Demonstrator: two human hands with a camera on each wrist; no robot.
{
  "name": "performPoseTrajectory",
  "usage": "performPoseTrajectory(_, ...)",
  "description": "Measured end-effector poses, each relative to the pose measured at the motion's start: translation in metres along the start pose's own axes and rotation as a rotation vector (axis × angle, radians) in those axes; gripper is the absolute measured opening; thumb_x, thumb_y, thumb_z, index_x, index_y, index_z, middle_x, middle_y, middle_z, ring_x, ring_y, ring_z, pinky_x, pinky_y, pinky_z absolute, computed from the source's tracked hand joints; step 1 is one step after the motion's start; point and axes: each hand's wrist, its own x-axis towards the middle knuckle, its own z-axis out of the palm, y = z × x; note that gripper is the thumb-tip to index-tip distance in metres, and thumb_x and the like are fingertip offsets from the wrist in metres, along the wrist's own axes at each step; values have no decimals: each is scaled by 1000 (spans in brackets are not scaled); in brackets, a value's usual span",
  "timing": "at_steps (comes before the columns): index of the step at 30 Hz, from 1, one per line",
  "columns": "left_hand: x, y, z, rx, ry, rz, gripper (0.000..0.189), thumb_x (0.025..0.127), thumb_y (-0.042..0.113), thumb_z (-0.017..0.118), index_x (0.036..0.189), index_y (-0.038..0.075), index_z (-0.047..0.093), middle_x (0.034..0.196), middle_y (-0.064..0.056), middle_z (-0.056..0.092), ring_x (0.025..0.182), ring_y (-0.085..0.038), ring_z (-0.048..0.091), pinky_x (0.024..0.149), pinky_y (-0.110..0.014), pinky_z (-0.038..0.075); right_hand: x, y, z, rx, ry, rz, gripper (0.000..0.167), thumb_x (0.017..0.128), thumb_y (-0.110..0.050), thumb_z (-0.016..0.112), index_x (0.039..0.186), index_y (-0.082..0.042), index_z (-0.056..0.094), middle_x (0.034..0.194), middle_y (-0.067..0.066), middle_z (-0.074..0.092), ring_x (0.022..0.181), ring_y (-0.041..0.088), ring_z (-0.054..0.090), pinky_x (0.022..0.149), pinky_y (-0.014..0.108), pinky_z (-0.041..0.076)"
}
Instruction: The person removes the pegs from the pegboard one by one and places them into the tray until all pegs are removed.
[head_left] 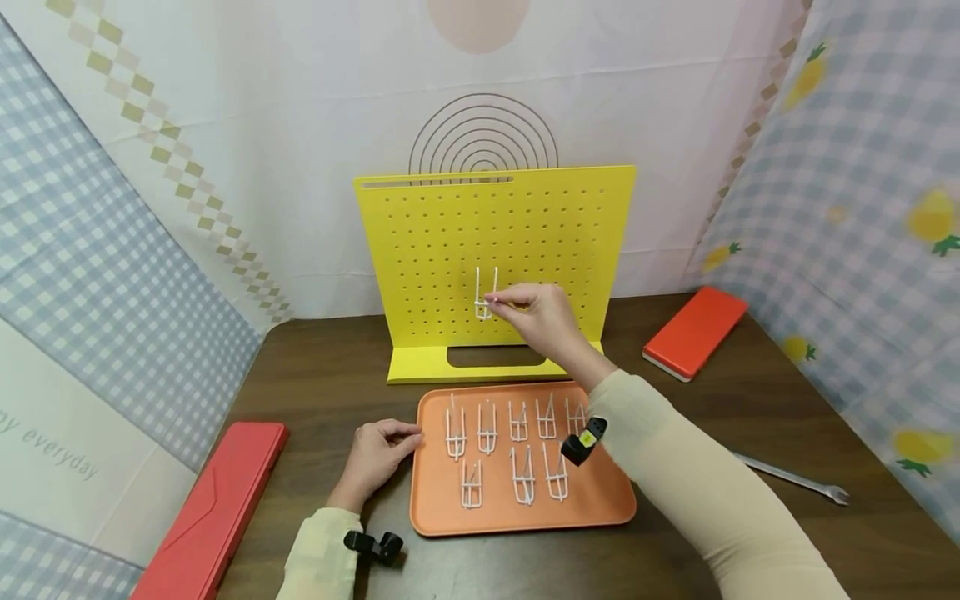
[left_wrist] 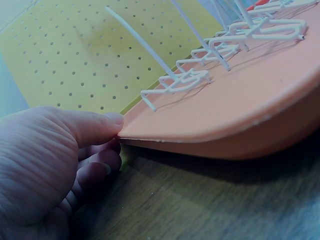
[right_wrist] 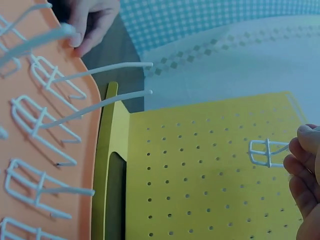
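Note:
My right hand [head_left: 546, 317] pinches a white wire pegboard hook [head_left: 482, 307] between thumb and fingers, in front of the yellow pegboard [head_left: 435, 250]. In the right wrist view the hook [right_wrist: 259, 153] overlaps the board's holes, its rear part hidden by the fingers. At the orange tray's [head_left: 427, 508] left edge, my left hand [head_left: 377, 454] pinches the rim, thumb on top and fingers curled below, as the left wrist view shows. Several more white wire hooks [head_left: 523, 477] lie on the tray in two rough rows, their prongs sticking up.
A red case [head_left: 217, 508] lies at the left table edge, and a red-orange box [head_left: 697, 332] sits right of the pegboard. Behind my right forearm a metal wrench [head_left: 802, 478] lies on the wooden table [head_left: 322, 375]. Patterned cloth [head_left: 315, 167] hangs around the table.

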Motion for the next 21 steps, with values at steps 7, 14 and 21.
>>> performPoseTrajectory(7,-1,-1,0,0,5,1,5,82,15,78,87,16,78,85,4,71,74,-9,65,63,-23,52,-28,-3,-22,-11,27,-150,13,87,-18,73,98,-14,78,95,-8,70,81,8,63,59,24,49)
performPoseTrajectory(14,-1,0,1,-15,-3,9,5,81,14,78,86,16,78,85,3,71,74,-9,65,63,-23,52,-60,1,-48,10,48,-210,13,83,-10,75,96,-12,78,96,-2,73,85,9,68,68,21,54)
performPoseTrajectory(21,-1,2,0,-12,4,14,5,82,15,78,86,15,78,84,3,72,73,-9,65,62,-23,52,-107,19,-68,46,-2,-136,17,83,-6,74,99,-12,77,96,0,73,83,10,69,66,23,55)
